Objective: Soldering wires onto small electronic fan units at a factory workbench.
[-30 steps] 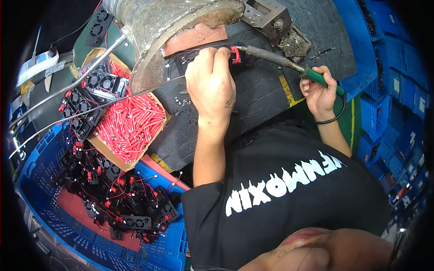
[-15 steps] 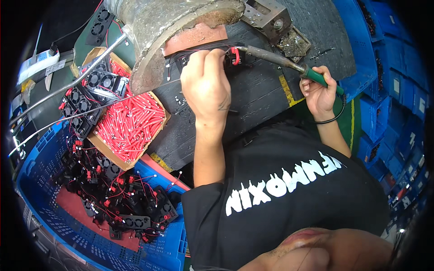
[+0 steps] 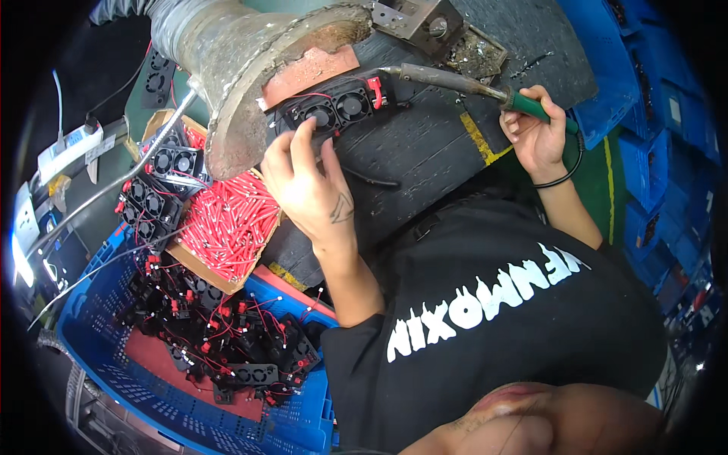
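My right hand (image 3: 535, 136) is closed round the green handle of a soldering iron (image 3: 447, 80). The iron's tip is close to a red part at the right end of a black twin-fan unit (image 3: 334, 111), which lies on the dark bench. My left hand (image 3: 309, 186) is at the near left side of that unit, its fingers apart; one fingertip reaches the left fan's edge. I see nothing held between these fingers. A brownish-red block (image 3: 311, 76) sits just behind the unit, under the rim of a grey exhaust hood (image 3: 250, 72).
Left of the bench is a cardboard box (image 3: 201, 265) of red tubes, with fan units (image 3: 148, 205) over its edge. Below, a blue basket (image 3: 91, 334) holds many wired fan units. A metal iron stand (image 3: 425, 26) is at the back, blue bins (image 3: 644, 167) at right.
My left hand has drawn back toward me and to the left and its fingers have opened, uncovering the fans. The iron stays by the red part. The whole view has shifted slightly.
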